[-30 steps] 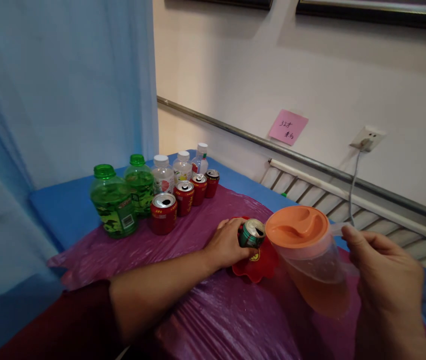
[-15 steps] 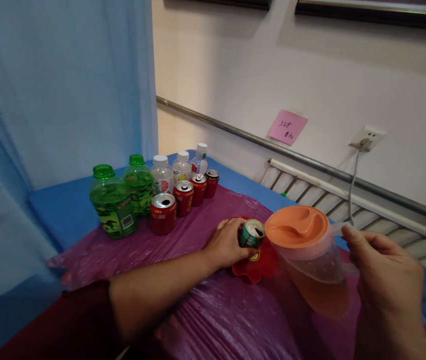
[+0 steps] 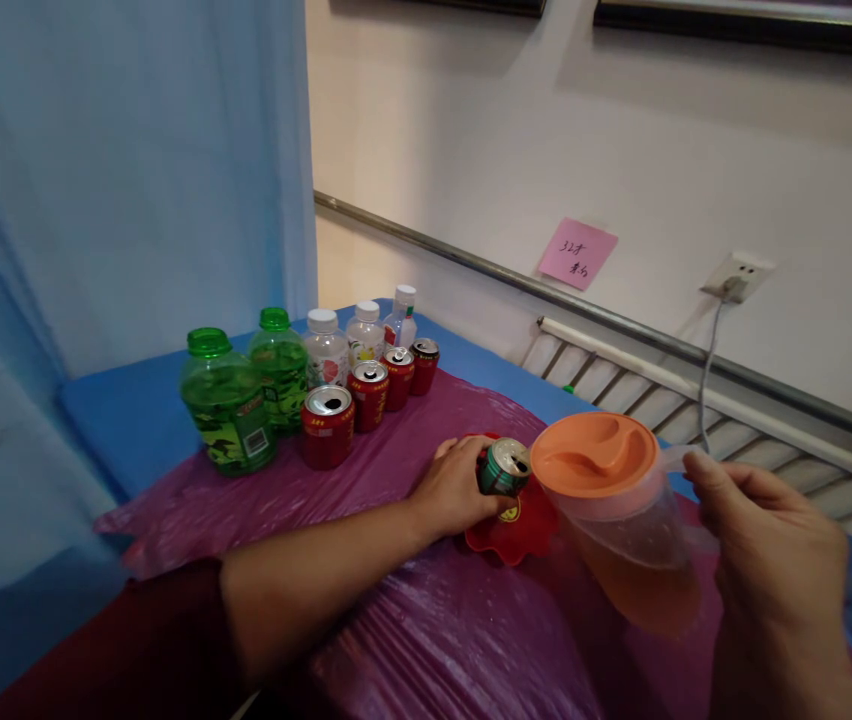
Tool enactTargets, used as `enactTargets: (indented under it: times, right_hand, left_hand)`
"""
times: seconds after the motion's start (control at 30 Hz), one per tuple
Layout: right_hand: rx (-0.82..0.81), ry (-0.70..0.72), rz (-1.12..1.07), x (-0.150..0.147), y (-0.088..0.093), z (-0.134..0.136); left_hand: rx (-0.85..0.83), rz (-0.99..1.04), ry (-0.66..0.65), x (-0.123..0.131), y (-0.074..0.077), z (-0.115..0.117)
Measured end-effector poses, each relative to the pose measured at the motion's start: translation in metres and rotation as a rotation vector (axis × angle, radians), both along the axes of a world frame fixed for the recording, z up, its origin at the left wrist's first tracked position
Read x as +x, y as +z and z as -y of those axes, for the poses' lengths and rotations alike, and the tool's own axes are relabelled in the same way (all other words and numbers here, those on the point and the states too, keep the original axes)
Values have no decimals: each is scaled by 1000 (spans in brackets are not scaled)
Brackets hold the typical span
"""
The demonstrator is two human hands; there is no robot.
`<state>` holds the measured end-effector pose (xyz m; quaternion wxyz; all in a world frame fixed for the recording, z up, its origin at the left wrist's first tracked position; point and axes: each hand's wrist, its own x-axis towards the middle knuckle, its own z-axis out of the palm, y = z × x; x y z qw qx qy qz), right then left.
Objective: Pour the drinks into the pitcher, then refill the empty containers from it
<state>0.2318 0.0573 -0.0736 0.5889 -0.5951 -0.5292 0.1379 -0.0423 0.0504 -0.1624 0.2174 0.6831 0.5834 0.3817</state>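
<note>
My left hand (image 3: 463, 488) is wrapped round a small green drink can (image 3: 502, 470) with an open top. The can is over a red scalloped mat (image 3: 505, 535), and I cannot tell whether its base touches it. By its handle, my right hand (image 3: 775, 545) grips a clear plastic pitcher (image 3: 640, 555) with an orange lid (image 3: 595, 455). Brownish liquid lies in the pitcher, which leans toward the can with its lid edge close to the can's rim. Whether liquid is flowing between them is not visible.
Several red cans (image 3: 327, 428) stand in a row on purple plastic sheeting (image 3: 426, 610). Behind are green-capped bottles (image 3: 227, 405) and white-capped bottles (image 3: 327, 350). A radiator (image 3: 621, 400), a metal pipe (image 3: 471, 262) and a plugged-in cord (image 3: 709, 370) line the wall. A blue curtain (image 3: 126, 180) hangs at left.
Almost nothing differs. The view has shifted very slightly, while both hands keep their holds on the can and the pitcher.
</note>
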Motion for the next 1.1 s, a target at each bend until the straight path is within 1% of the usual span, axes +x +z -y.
enactTargets:
  times: [0.1, 0.5, 0.9, 1.1]
  right_hand:
    - [-16, -37, -3, 0, 0, 0]
    - [-4, -26, -6, 0, -1, -3]
    - [-85, -56, -57, -4, 4, 3]
    - [-43, -34, -22, -4, 4, 1]
  left_hand:
    - [-7, -1, -1, 0, 0, 0]
    - [-16, -1, -6, 0, 3, 1]
    - [-21, 6, -7, 0, 4, 1]
    - [-20, 11, -6, 1, 5, 2]
